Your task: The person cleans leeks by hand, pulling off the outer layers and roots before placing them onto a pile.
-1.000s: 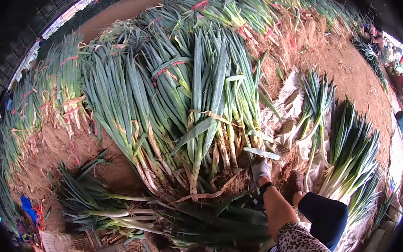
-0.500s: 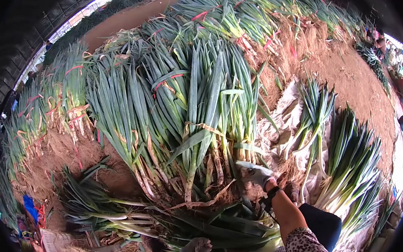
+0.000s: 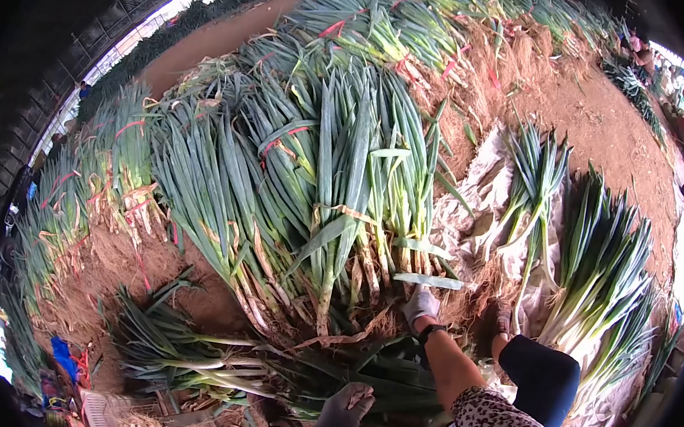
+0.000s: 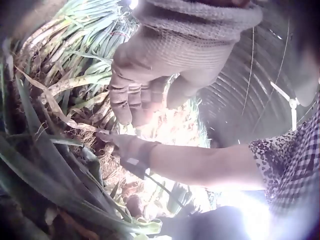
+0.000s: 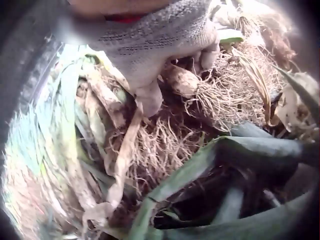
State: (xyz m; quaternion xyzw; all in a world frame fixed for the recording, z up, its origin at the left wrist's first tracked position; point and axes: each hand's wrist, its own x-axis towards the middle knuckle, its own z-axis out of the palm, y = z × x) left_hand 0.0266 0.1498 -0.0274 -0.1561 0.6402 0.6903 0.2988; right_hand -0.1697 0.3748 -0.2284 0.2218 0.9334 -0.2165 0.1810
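My right hand, in a pale knitted glove with a dark band at the wrist, is low at the root end of the large green onions. In the right wrist view its thumb and fingers curl round a green onion, whose bulb and stringy roots stick out below the glove. A cut leaf strip lies crosswise just above this hand. My left hand, in a grey glove, hovers over the dark leaves near my body. Its fingers hang loosely bent and hold nothing.
Loose green onions lie at the front left, beside a pale plastic crate. At the right, cleaned green onions rest on a whitish cloth. Tied bundles line the left and back. My shoe stands near the cloth.
My left hand has come up into view from the bottom edge. The right hand has shifted slightly left and stays low by the roots.
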